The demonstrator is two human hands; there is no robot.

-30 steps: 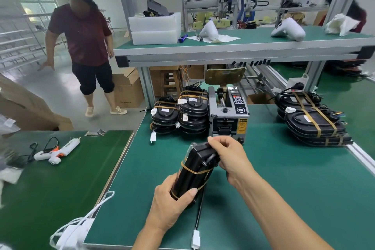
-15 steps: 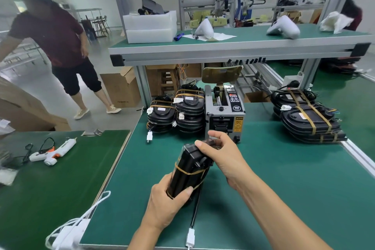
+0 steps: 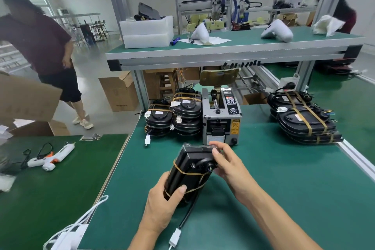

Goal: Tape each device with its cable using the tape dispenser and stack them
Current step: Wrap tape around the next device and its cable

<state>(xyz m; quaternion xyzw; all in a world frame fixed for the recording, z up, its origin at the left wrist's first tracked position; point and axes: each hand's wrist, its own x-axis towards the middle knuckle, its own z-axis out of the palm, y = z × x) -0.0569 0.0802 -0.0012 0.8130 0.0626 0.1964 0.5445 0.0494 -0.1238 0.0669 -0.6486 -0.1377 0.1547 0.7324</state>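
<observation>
Your tabletop [image 3: 274, 178] spreads green under both hands. Beyond your right hand [image 3: 225, 163] sits the dispenser [image 3: 221, 119], with one stack [image 3: 304, 119] of taped devices farther right and more stacks [image 3: 174, 113] beyond your left hand [image 3: 162, 207]. Your left hand grips the near end of the device [image 3: 189, 170], thumb across its face, holding it tilted above the tabletop. Your right hand's fingers curl on its far end, by the coiled cable. A plug [image 3: 175, 238] dangles just right of your left wrist.

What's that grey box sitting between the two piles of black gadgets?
In the head view, the tape dispenser stands between the left stacks and the right stack, touching the left ones.
</observation>
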